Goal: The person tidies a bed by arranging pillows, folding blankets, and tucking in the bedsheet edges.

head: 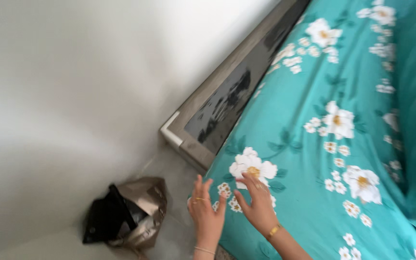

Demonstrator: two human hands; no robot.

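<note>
So both hands are down at the corner of the bed, right where the teal floral bedsheet (314,159) wraps over the mattress edge; the sheet is turquoise with white flowers that have yellow centres, plus little dark green leaves, and it covers pretty much the whole right half of the view.

The left hand (207,212) is open, fingers spread and pointing up, hovering at the very corner of the sheet; I honestly can't tell if it's touching the fabric or just in front of it; there's a gold ring on one finger and a thin bracelet at the wrist. The right hand (257,204) is open too, fingers loosely fanned, lying flat on or just above the sheet beside a big white flower; gold bangle on that wrist. Neither hand is gripping anything; they sit close together, nearly side by side.

Along the far side of the mattress runs a glossy grey bed frame (227,101) with a pale corner cap, pushed up against a white wall (73,86). On the floor, left of the hands and near the wall, there's a crumpled bronze-coloured bag (143,207) with something black (104,219) sticking out of it; can't make out what that is.
</note>
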